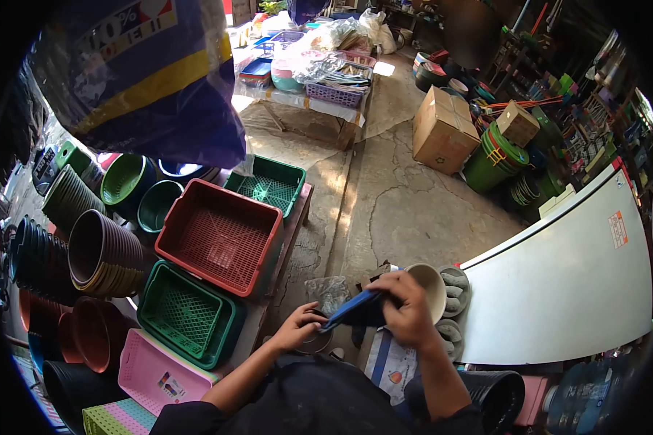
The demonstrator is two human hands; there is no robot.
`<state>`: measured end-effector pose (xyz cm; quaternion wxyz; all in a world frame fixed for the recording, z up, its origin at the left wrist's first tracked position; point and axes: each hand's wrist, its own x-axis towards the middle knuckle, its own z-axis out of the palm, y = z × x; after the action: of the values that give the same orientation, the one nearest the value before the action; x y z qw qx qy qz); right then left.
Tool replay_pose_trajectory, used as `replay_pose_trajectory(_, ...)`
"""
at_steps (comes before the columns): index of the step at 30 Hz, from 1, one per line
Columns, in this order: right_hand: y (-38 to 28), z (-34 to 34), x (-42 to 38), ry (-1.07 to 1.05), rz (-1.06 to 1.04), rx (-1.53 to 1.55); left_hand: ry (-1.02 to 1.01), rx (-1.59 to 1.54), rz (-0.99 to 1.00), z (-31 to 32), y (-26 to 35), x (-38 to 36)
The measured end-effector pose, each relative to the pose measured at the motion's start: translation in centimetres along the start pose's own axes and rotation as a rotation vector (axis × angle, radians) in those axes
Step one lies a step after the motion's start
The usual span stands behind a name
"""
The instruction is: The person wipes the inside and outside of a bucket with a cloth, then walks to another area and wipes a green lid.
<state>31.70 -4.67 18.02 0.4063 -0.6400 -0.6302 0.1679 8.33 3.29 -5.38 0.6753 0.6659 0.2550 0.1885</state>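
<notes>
In front of my body, both hands are on a flat blue and dark item that looks like a folded pouch or cloth. My right hand is closed around its upper right end, slightly blurred. At the lower left tip, the fingers of my left hand are bent and pinch its edge. A clear plastic bag lies just beyond my left fingers. Close behind my right hand stands a cream round pot.
Stacked red baskets, green baskets and a pink basket stand on my left, beside nested pots. A large blue bag hangs upper left. A white panel is at right, with a cardboard box beyond.
</notes>
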Motion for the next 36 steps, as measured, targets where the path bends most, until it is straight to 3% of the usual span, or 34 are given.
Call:
replay_pose_trajectory(2,-0.4,-1.8,0.4,0.002,0.072,0.100,-0.049,0.079,0.113,1.5,4.2,1.1)
replay_pose_trajectory(4,-1.0,-3.4,0.6,0.051,0.059,0.056,0.065,0.303,0.235,3.0,8.0,2.6)
replay_pose_trajectory(10,-4.1,-8.2,2.0,-0.003,0.039,-0.103,0.101,0.224,0.422,5.2,12.3,8.8)
replay_pose_trajectory(12,-5.1,-10.0,2.6,-0.043,-0.003,-0.211,0.119,0.285,0.608,5.3,11.6,11.2)
replay_pose_trajectory(18,-6.2,-14.5,3.4,-0.079,0.030,-0.260,0.002,-0.036,0.566,5.7,15.2,11.3)
replay_pose_trajectory(22,-6.0,-15.5,3.1,-0.055,-0.043,-0.185,-0.112,0.088,0.614,5.7,17.3,10.5)
replay_pose_trajectory(24,-5.6,-15.5,2.9,-0.020,-0.056,-0.092,-0.043,0.279,0.823,5.9,17.4,10.7)
replay_pose_trajectory(31,-4.1,-15.9,2.5,-0.019,-0.061,-0.088,0.113,0.452,0.891,4.2,18.1,10.2)
replay_pose_trajectory(36,-2.6,-15.9,2.0,-0.003,0.024,-0.132,0.084,0.538,0.903,3.0,17.3,9.9)
